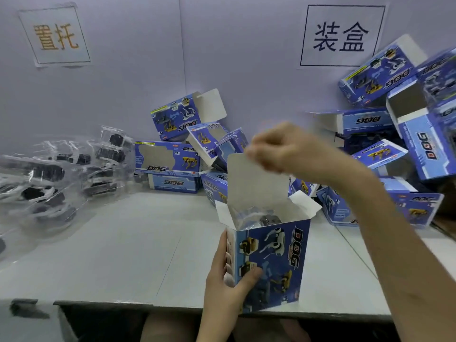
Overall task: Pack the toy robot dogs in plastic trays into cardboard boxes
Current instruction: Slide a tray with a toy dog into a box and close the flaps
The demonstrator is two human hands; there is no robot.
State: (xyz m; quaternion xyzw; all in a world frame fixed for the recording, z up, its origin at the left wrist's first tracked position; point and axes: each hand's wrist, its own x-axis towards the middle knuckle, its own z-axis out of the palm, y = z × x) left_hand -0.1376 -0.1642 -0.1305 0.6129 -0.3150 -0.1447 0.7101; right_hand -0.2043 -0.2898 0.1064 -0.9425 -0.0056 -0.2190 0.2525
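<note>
A blue cardboard box printed with robot dogs stands upright near the table's front edge, its top open. Inside it I see a clear plastic tray with a toy robot dog. My left hand grips the box's lower left corner, thumb on the front face. My right hand, blurred, is raised above the box and pinches the top of its tall white lid flap. Two smaller side flaps stick out at the left and right of the opening.
Several clear trays with toy dogs are heaped at the left. Empty blue boxes pile at the back centre, and more boxes stack at the right. Grey table lies between. Two paper signs hang on the back wall.
</note>
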